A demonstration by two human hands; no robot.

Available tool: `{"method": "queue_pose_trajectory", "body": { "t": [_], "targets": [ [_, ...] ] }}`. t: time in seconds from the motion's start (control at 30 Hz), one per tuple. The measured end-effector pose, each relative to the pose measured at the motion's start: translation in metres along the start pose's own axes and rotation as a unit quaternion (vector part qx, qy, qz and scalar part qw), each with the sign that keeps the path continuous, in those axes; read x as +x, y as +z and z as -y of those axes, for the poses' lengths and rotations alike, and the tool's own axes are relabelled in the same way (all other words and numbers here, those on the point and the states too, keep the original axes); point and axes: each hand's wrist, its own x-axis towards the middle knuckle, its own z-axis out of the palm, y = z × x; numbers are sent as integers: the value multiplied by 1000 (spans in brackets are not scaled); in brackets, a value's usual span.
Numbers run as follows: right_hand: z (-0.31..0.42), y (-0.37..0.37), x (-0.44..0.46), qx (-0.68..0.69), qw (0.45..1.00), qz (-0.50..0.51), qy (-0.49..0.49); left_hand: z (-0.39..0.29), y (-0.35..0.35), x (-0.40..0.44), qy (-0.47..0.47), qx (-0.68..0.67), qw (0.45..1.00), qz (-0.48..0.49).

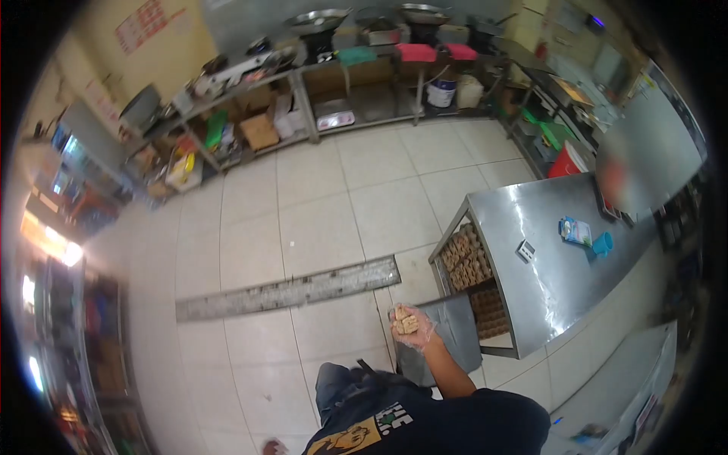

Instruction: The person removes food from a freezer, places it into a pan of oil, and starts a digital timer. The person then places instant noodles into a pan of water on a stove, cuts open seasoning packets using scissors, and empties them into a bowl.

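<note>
Right-hand fingers (396,328) cupped around tan pieces (408,324), tops exposed.

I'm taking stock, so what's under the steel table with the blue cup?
Under the table, bumpy brown trays, probably egg trays, show at the open end, some above others. Anything deeper in is hidden by its top.

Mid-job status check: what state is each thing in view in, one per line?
Right hand: gloved, holding tan pieces
Left hand: mostly cut off by the frame; grip unclear
Blue cup: on the steel table; upright or tipped, unclear
Printed packet: lying near the blue cup
Egg trays: stacked beneath the steel table
Pink cloths: draped
</note>
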Motion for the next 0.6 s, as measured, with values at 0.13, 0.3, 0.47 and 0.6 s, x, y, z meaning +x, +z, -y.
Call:
{"method": "queue_pose_trajectory", "body": {
  "t": [0.13, 0.3, 0.47, 0.6],
  "targets": [
    [43, 57, 33, 7, 994, -80, -71, -180, 59, 117, -49, 76, 993, 81],
    [133, 45, 68, 54, 985, -119, -112, -420, 96, 247, 26, 184, 975, 122],
    [205, 127, 120, 138, 949, -88, -268, -656, 128, 366, 176, 315, 925, 122],
    [284, 188, 178, 182, 945, 66, -263, -932, 225, 481, 554, 399, 726, 81]
  ]
}}
